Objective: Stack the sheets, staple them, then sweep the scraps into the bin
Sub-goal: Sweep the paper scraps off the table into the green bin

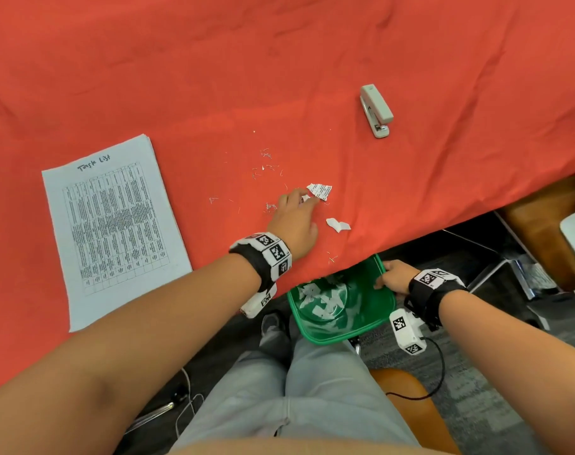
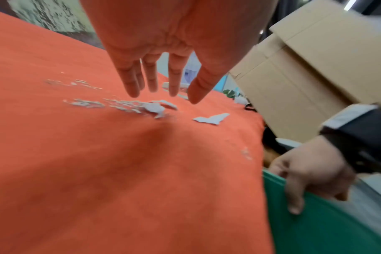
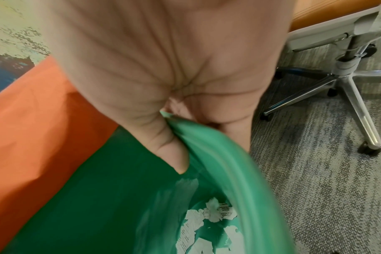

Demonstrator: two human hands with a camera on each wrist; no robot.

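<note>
The stack of printed sheets (image 1: pixel 115 231) lies flat at the left of the red tablecloth (image 1: pixel 279 60). A grey stapler (image 1: pixel 376 110) rests further back on the right. My left hand (image 1: pixel 294 218) is open over the cloth, fingers (image 2: pixel 151 79) straight and pointing down just short of a printed paper scrap (image 1: pixel 319 191). A second white scrap (image 1: pixel 338 224) (image 2: pixel 211 118) lies nearer the table edge, with loose staples (image 1: pixel 266 165) around. My right hand (image 1: pixel 394 277) grips the rim of the green bin (image 1: pixel 371 326) (image 3: pixel 218 154), held under the table edge; torn scraps (image 3: pixel 209 216) lie inside it.
A cardboard box (image 2: pixel 305 77) stands beyond the table's right end. An office chair base (image 3: pixel 348 82) with castors sits on the grey carpet to the right. My legs (image 1: pixel 296 389) are below the bin.
</note>
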